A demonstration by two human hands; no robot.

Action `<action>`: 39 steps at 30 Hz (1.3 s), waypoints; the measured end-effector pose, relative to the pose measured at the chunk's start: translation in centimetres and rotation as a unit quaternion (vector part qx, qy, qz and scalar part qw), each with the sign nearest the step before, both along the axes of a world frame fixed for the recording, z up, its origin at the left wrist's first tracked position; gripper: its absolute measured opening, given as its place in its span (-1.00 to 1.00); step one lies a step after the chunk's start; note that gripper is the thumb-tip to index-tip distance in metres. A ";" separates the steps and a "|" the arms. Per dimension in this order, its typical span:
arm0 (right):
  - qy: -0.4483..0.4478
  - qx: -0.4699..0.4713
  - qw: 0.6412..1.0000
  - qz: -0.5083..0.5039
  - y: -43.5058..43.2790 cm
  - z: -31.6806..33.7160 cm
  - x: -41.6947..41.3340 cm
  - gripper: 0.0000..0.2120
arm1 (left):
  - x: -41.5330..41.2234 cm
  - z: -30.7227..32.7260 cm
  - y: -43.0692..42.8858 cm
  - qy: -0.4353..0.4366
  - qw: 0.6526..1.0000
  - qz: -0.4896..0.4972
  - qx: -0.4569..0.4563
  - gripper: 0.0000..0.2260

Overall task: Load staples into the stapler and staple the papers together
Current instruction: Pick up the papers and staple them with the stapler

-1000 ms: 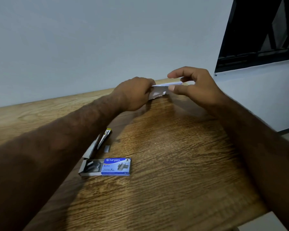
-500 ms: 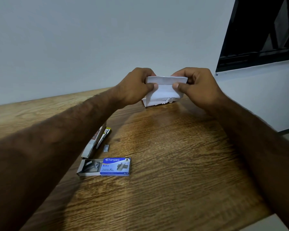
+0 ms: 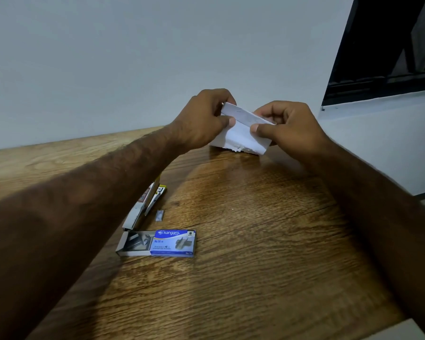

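You hold the folded papers (image 3: 241, 133) off the wooden table (image 3: 268, 241), near its far edge, pinched from both sides: your left hand (image 3: 201, 119) closes thumb and fingers on the left end, and your right hand (image 3: 290, 126) closes thumb and forefinger on the right end. The torn, ragged edge hangs downward, just above the tabletop, while the folded top edge runs between your thumbs; this two-handed pinch most likely serves to square the sheets so that they lie flush before stapling. The staple box (image 3: 157, 242) lies nearer to you, its tray slid partly out to the left, exposing the staples. Just beyond it lies what appears to be the stapler (image 3: 145, 204), partly hidden under your left forearm, with a short loose staple strip (image 3: 159, 215) beside it. Whether the stapler is already loaded cannot be told.
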State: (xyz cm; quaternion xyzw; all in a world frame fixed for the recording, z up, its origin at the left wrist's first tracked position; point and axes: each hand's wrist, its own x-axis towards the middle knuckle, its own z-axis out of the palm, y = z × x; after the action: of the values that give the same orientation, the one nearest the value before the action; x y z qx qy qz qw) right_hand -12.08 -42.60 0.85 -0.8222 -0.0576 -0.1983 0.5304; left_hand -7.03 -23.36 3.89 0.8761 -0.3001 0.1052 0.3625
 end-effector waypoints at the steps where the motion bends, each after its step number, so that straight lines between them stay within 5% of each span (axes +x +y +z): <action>1: 0.002 0.006 1.000 -0.004 0.0 0.0 0.0 -0.87 | 0.1 0.0 -0.1 -0.007 1.000 0.001 0.004 -0.91; 10: 0.026 0.048 0.998 -0.001 1.0 0.4 -0.2 -0.90 | -0.6 1.5 -1.1 -0.157 0.980 -0.007 0.124 -0.72; 17: 0.069 0.174 0.982 -0.009 0.7 0.8 -0.5 -0.89 | -0.9 1.2 -1.5 -0.246 0.960 0.089 0.101 -0.57; 20: 0.092 0.234 0.968 -0.006 0.7 0.9 -0.5 -0.91 | -1.0 0.6 -1.1 -0.232 0.964 0.089 0.095 -0.65; 24: 0.119 0.290 0.949 0.010 0.9 0.8 -0.5 -0.70 | -1.3 -0.2 -0.2 -0.203 0.973 0.056 0.095 -0.74; 30: 0.150 0.350 0.924 0.038 1.4 0.5 -0.5 -0.75 | -1.7 -2.3 0.0 -0.187 0.960 0.034 0.204 -0.57; 39: 0.194 0.277 0.939 0.061 1.2 0.1 -0.3 -0.62 | -1.4 -2.7 0.1 -0.126 0.969 0.046 0.207 -0.62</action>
State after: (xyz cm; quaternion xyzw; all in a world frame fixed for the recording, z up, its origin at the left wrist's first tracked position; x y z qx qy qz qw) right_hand -12.34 -41.45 0.92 -0.6603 0.0538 -0.0109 0.7490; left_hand -8.46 -23.24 1.15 0.9246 -0.3182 0.1665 0.1274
